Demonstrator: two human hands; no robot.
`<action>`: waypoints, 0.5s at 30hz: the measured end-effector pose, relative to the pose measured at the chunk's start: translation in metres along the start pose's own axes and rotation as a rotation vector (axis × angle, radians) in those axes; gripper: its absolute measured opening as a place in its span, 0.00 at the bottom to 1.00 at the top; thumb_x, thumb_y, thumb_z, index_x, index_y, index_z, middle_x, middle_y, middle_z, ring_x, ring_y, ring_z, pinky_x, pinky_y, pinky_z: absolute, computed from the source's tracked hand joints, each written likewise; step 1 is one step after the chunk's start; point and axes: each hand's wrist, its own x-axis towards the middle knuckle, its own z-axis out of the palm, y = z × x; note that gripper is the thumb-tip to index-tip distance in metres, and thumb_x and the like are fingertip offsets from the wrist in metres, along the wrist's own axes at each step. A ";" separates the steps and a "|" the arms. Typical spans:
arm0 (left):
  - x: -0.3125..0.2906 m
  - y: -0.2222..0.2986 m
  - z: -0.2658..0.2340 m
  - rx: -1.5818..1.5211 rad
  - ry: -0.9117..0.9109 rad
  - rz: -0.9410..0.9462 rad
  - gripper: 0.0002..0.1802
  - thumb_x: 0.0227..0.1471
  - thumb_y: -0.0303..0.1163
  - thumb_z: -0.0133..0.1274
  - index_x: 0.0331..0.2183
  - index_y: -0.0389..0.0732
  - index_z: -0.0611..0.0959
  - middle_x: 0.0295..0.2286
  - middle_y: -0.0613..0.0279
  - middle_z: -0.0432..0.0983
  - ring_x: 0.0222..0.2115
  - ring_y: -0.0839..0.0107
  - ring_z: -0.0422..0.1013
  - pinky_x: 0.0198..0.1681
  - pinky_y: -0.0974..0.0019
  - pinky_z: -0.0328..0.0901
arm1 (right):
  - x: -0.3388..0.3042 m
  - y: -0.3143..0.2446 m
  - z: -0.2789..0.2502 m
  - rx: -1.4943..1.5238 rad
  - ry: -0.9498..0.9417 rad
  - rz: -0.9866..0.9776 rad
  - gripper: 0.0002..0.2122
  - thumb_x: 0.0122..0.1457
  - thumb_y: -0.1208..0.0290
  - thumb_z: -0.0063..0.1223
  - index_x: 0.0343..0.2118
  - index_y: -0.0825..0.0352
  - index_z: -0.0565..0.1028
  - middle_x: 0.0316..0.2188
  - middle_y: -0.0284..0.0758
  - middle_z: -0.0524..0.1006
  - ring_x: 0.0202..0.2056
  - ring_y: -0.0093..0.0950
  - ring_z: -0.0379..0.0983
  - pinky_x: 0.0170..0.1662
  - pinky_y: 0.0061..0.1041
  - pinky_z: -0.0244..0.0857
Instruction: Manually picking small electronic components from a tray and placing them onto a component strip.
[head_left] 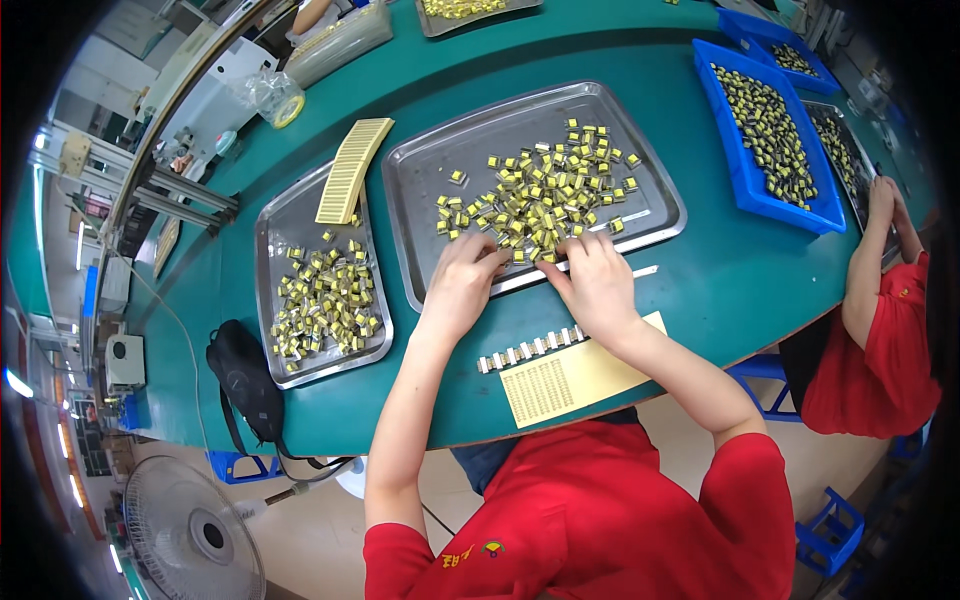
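Observation:
A metal tray (430,170) in front of me holds a loose heap of small yellow-taped components (560,190) that look like transformers. At its near rim my left hand (462,285) is closed, its fingertips curled in at the edge of the heap; what they hold is hidden. Beside it my right hand (597,285) pinches a small yellow-taped component between thumb and finger. Below the right hand, a row of pale silvery components (527,349) lies along the upper edge of a cream sheet (600,375) with rows of small marks or slots.
A smaller metal tray (265,255) of similar parts stands left, with a slotted yellow board (353,170) leaning across it. A black bag (245,380) lies nearby. Right are a blue bin (735,165) of parts and a co-worker in red (875,350). A fan (195,530) stands lower left.

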 end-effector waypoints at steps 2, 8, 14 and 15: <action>-0.001 -0.003 -0.001 -0.008 -0.023 0.050 0.14 0.42 0.21 0.60 0.37 0.38 0.83 0.35 0.57 0.74 0.39 0.55 0.70 0.44 0.56 0.66 | 0.002 0.002 0.000 0.017 -0.016 0.013 0.13 0.50 0.63 0.65 0.31 0.66 0.74 0.32 0.36 0.74 0.38 0.36 0.71 0.38 0.34 0.68; -0.005 0.024 -0.013 -0.373 0.028 -0.218 0.14 0.48 0.20 0.60 0.40 0.36 0.80 0.36 0.59 0.78 0.37 0.66 0.75 0.41 0.65 0.69 | 0.008 0.006 -0.018 0.217 -0.050 0.075 0.11 0.51 0.69 0.64 0.34 0.67 0.74 0.30 0.35 0.75 0.36 0.32 0.72 0.38 0.30 0.69; -0.016 0.062 -0.009 -1.321 -0.131 -0.668 0.18 0.48 0.15 0.60 0.44 0.31 0.78 0.39 0.58 0.77 0.39 0.74 0.75 0.44 0.71 0.71 | -0.002 0.005 -0.058 0.719 -0.310 0.373 0.12 0.55 0.74 0.62 0.40 0.69 0.72 0.34 0.33 0.76 0.33 0.17 0.74 0.36 0.17 0.66; -0.016 0.065 -0.006 -1.331 -0.138 -0.580 0.15 0.52 0.19 0.59 0.43 0.32 0.79 0.40 0.59 0.78 0.40 0.73 0.75 0.46 0.69 0.70 | -0.009 0.009 -0.058 0.870 -0.304 0.431 0.12 0.56 0.75 0.60 0.41 0.70 0.71 0.33 0.33 0.77 0.34 0.17 0.74 0.36 0.17 0.66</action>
